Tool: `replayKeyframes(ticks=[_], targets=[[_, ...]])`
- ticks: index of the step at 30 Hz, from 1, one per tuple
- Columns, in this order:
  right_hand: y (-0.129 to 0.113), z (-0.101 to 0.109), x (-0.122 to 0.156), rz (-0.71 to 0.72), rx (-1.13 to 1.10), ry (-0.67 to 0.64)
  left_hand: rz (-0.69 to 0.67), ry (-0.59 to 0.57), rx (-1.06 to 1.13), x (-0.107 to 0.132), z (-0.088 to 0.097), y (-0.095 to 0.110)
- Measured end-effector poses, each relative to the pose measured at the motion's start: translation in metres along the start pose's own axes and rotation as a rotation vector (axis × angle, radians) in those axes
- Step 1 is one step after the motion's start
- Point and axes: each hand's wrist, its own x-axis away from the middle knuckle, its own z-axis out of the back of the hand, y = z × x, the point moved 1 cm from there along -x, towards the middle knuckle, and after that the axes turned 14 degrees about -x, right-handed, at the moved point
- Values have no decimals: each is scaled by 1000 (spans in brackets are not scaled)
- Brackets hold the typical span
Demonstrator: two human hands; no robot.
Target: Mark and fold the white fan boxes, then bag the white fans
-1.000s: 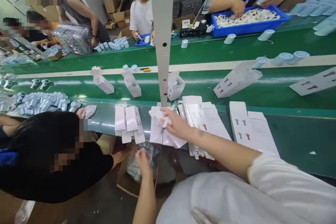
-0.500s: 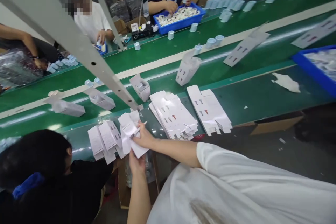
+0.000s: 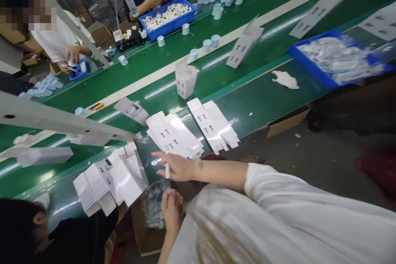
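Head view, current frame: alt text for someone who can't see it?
The wearer's right hand holds a small white piece by a green bench, the left hand close by. Printed white cartons lie on the bench.

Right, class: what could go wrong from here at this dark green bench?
The slim white stick-like piece in the right hand might slip, perhaps into the open brown cardboard box below. The flattened white printed cardboard cartons reach the edge of the bench, close to the right forearm, so a sweep could knock some down.

orange tool [image 3: 98, 106] on white strip [image 3: 148, 78]
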Motion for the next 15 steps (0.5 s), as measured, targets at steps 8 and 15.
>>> replayKeyframes(ticks=[8,15], targets=[[19,263,150,-357,509,704,-422,-399,-710,-16,-192,76],[70,296,156,-214,345,343,-135,91,-902,-63,-280,80]])
